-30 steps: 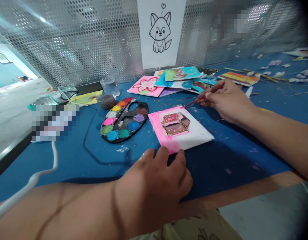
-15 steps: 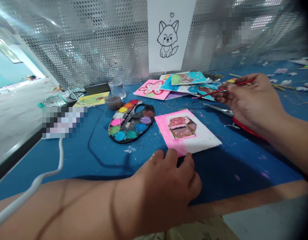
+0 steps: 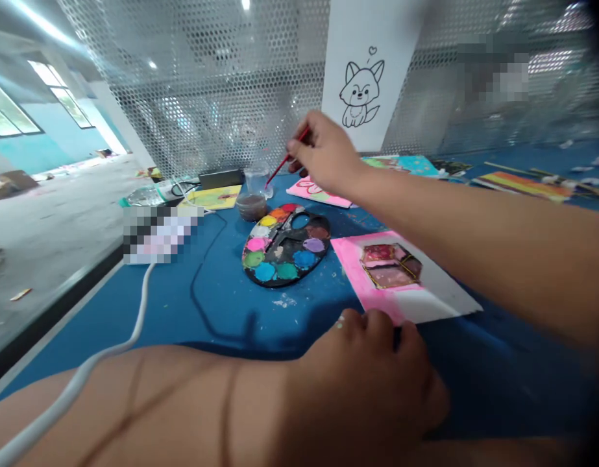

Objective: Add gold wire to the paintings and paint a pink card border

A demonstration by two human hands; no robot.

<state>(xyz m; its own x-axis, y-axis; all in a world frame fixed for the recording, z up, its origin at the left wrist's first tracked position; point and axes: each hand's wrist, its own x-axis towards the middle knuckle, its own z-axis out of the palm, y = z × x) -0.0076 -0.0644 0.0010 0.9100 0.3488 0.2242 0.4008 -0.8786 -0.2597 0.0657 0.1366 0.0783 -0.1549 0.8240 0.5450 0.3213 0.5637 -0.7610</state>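
Note:
A red paintbrush (image 3: 285, 159) is pinched in my right hand (image 3: 323, 152), its tip down beside a clear cup (image 3: 257, 180). Just in front of that cup stands a small tub of brown liquid (image 3: 251, 207). My left hand (image 3: 372, 370) rests with curled fingers at the near edge of a small canvas (image 3: 448, 285), which is pink on its left and white on its right, with a box-like shape painted in red and brown. Whether those fingers grip the canvas edge is hard to see. Left of the canvas lies a black oval palette (image 3: 287, 250) with several paint colours.
A paper with a fox drawing (image 3: 360, 97) hangs on the perforated metal screen (image 3: 206, 84). Painted canvases (image 3: 411, 165) lie behind my right arm. A bottle (image 3: 146, 194), a yellow painting (image 3: 211, 196) and a white cable (image 3: 141, 311) are at the left.
My right hand has moved left with the paintbrush, from over the stacked canvases to beside the clear cup. The camera view has shifted left, while my left hand stays at the canvas edge.

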